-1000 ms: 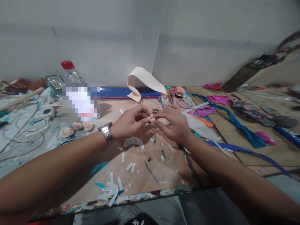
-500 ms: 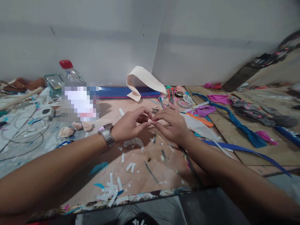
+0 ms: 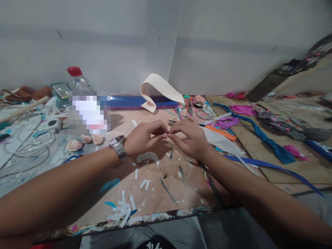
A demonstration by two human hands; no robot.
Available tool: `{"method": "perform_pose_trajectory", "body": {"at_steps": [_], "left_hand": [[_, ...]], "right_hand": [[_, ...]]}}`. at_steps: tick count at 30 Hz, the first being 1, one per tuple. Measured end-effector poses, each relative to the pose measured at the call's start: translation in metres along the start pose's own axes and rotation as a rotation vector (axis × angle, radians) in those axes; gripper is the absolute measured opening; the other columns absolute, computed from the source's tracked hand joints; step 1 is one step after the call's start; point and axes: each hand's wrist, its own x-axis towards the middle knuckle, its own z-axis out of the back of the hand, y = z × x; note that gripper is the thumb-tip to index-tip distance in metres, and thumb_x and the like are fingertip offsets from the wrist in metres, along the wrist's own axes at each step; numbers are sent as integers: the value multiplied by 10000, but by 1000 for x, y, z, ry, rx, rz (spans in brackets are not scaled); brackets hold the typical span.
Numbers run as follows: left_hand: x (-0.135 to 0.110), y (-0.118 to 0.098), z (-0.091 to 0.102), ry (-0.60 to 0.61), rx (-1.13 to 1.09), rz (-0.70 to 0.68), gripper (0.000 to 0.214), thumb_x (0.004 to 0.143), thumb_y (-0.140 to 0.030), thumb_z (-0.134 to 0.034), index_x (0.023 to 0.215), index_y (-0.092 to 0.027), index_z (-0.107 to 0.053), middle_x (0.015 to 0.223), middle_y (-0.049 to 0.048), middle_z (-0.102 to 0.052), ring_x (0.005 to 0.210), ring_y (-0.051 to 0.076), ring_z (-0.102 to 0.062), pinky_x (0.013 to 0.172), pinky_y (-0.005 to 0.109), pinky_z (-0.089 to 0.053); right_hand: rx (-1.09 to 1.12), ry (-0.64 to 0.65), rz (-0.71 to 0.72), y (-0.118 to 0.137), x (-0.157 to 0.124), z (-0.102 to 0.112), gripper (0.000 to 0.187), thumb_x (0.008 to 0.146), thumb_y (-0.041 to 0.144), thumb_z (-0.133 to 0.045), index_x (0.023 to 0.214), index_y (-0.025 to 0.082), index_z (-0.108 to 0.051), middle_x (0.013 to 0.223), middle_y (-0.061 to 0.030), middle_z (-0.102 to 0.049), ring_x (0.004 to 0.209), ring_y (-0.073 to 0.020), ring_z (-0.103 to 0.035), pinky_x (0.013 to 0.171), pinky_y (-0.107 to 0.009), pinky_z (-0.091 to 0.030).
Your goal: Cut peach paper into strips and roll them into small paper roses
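My left hand (image 3: 145, 140), with a metal watch (image 3: 120, 148) on its wrist, is closed in a pinch above the middle of the table. My right hand (image 3: 190, 136) is pinched too, its fingertips meeting those of the left. Between them is a small pale pink piece, almost wholly hidden by the fingers now. Left of the hands lie a peach rolled rose (image 3: 74, 145) and two smaller peach buds (image 3: 97, 139). Behind the hands, a curled cream strip (image 3: 163, 83) rests on a stack of blue sheets (image 3: 124, 102).
White paper scraps (image 3: 124, 207) litter the table's near edge. A red-capped bottle (image 3: 75, 72) stands at the back left, with a white cable (image 3: 46, 152) nearby. To the right are an orange cutter (image 3: 220, 132), tape rolls (image 3: 206, 112), and a blue fabric strip (image 3: 259, 133) on cardboard.
The left hand's fingers have closed in a little against the right fingertips, covering the pale piece that showed between them. The right hand has hardly moved.
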Motion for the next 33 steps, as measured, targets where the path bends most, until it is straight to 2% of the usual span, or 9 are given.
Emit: {"method": "perform_pose_trajectory", "body": {"at_steps": [3,6,11,18,23,29,33], "left_hand": [[-1,2,-2,-10,7,16,178,965,-361,-638,1001,-187,-645,915,30,-726,777,133,-677,719,241,-522],[-1,3,-4,-7,-67,50,161,962,-316,-635,1061,-190,-615,1010,53,-738,901,171,-733,799,268,-561],[-1,2,-5,69,-231,79,370,973,-220,-600,1326,-227,-487,1212,91,-731,1117,224,-741,892,288,-580],[-2,5,-11,56,-407,46,508,973,-126,-539,1464,-223,-451,1444,155,-593,1115,206,-736,922,296,-583],[0,4,-14,53,-511,118,535,987,-196,-578,1506,-213,-449,1354,146,-666,1048,192,-749,878,278,-585],[1,1,-16,70,-775,261,643,951,-306,-681,1530,-213,-419,1319,164,-697,1113,230,-730,844,292,-583],[2,-1,-16,61,-808,302,669,921,-323,-724,1500,-195,-413,1292,175,-703,1106,232,-724,815,290,-574]], "right_hand": [[4,-7,-5,-1,0,-1,99,961,312,-673,919,226,-649,868,-23,-756,877,-210,-698,896,-404,-401],[16,-16,-15,-4,-2,-4,117,960,338,-683,935,226,-660,897,-31,-762,915,-218,-704,900,-402,-407],[8,4,-6,-6,-3,-7,92,958,299,-693,1030,241,-687,992,-36,-774,1019,-234,-705,953,-418,-407],[10,-17,1,-8,-4,-8,143,946,306,-712,1082,260,-710,1028,-40,-766,1021,-236,-697,953,-424,-427],[24,-28,19,-9,-4,-8,125,937,300,-724,1057,267,-721,1015,-36,-750,1022,-230,-685,952,-421,-449],[-4,-71,77,-8,-3,-7,119,930,275,-724,1048,257,-717,1033,-58,-732,1008,-248,-659,918,-440,-478],[-6,-75,80,-6,-2,-6,111,952,275,-689,1061,253,-697,1019,-59,-740,998,-249,-663,911,-443,-482]]}}
